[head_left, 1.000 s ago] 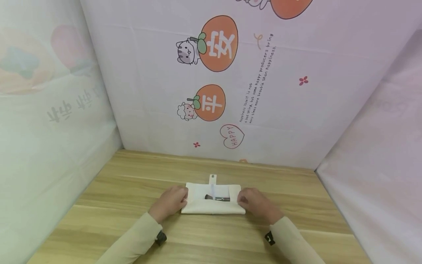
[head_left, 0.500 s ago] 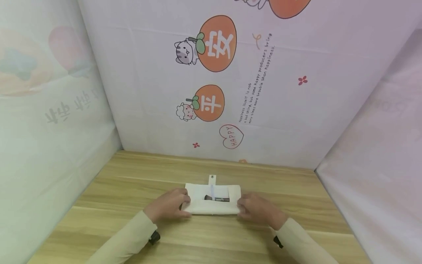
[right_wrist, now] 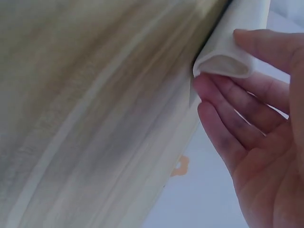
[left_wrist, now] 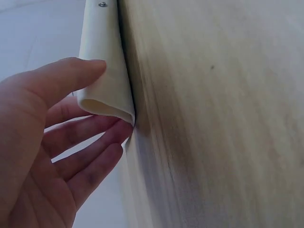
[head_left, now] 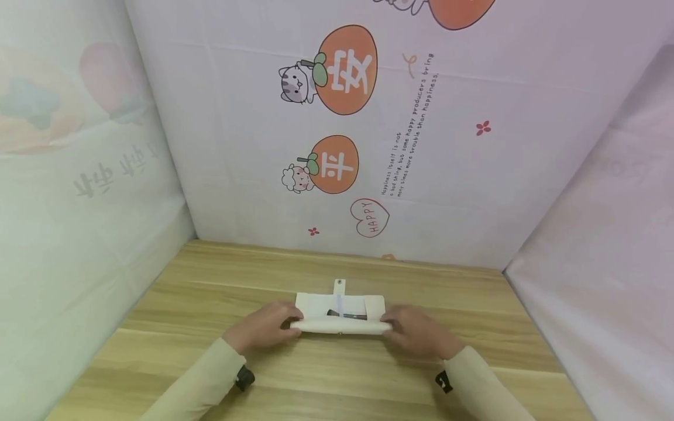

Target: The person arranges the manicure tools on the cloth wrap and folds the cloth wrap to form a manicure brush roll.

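Note:
A cream-white makeup brush roll (head_left: 341,326) lies on the table in the head view, its near edge curled into a flat tube. Above the tube, a dark-handled makeup brush (head_left: 351,316) shows in the inner panel. My left hand (head_left: 265,325) holds the tube's left end. In the left wrist view the thumb (left_wrist: 78,71) presses on top and the fingers reach under the hollow end. At the right end, my right hand (head_left: 421,331) grips likewise, thumb (right_wrist: 261,42) over the fold. A strap (head_left: 339,287) with a snap sticks out from the far edge.
The wood-grain table (head_left: 337,380) stretches around the roll. A white printed cloth (head_left: 253,146) rises behind it, with plain cloth walls at left and right. Dark wrist straps (head_left: 244,378) show at both cuffs.
The near edge of the brush roll has been turned up and away into a narrower tube, and a snap stud now shows on it. Both hands have shifted their hold on its ends.

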`<state>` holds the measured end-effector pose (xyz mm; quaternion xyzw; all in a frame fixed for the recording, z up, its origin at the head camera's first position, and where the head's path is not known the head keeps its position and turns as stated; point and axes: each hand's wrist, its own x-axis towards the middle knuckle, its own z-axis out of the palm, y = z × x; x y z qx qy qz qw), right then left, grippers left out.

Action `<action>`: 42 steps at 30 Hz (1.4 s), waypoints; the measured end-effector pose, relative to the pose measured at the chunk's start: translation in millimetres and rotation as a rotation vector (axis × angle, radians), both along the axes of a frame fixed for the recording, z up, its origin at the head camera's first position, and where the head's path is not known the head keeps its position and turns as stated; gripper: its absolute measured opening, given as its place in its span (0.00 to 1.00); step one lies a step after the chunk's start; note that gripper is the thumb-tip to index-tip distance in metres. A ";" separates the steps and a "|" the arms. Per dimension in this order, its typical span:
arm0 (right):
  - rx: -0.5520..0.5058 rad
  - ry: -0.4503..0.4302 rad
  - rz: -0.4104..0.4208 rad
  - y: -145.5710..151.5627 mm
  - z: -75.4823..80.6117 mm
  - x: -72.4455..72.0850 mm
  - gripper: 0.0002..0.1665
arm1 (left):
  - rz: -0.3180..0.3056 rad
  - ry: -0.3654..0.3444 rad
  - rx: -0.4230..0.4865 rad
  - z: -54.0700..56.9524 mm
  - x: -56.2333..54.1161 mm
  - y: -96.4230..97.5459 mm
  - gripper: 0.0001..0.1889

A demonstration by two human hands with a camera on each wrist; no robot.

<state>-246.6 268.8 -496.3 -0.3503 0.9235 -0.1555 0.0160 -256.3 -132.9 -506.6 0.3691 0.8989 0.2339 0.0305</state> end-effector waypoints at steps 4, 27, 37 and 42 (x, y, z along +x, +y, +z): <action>-0.121 -0.134 -0.022 3.8 1.6 -10.0 0.10 | 0.020 -0.122 0.090 -2.3 -8.9 -4.3 0.12; -0.401 -0.551 -0.352 6.7 -7.4 -46.1 0.27 | 0.214 -0.300 0.276 -15.1 -39.4 4.6 0.16; -0.438 -0.582 -0.559 -6.3 -2.3 -42.2 0.22 | 0.355 -0.134 0.178 -9.8 -38.1 17.8 0.17; -0.437 -0.537 -0.636 -13.4 -2.0 -39.7 0.18 | 0.354 0.062 0.079 -1.7 -35.8 28.4 0.09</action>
